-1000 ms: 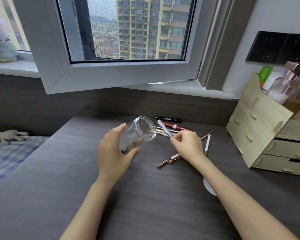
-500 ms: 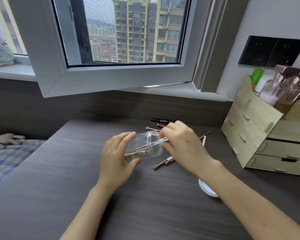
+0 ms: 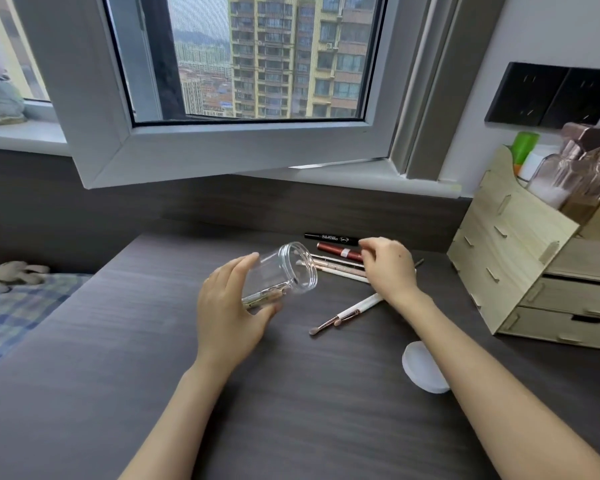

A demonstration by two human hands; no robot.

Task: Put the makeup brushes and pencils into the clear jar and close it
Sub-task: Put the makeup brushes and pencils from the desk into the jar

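The left hand is wrapped around the clear jar, thumb on the near side and fingers curled over the far side, holding it tilted off the dark worktop with its open mouth turned toward the right hand. Inside the jar, against the left palm, lie a couple of slim makeup tools with pale and gold-toned handles; how many is hard to tell.

The right hand hovers over the loose pile just past the jar's mouth, fingers bent downward and drawn close together; the fingertips sit at the red tube, but whether they already pinch it cannot be told. Beyond those fingertips lies a black eyebrow pencil, the farthest item from the person. Between the right hand and the jar's mouth rest several thin pale pencils, side by side. Under the right wrist, on the near side, two white-handled brushes with rose-gold ferrules point back toward the left hand, one partly covered by the wrist.

The round white lid lies flat on the worktop beside the right forearm, well apart from the jar. A wooden drawer organiser stands outward of the right hand
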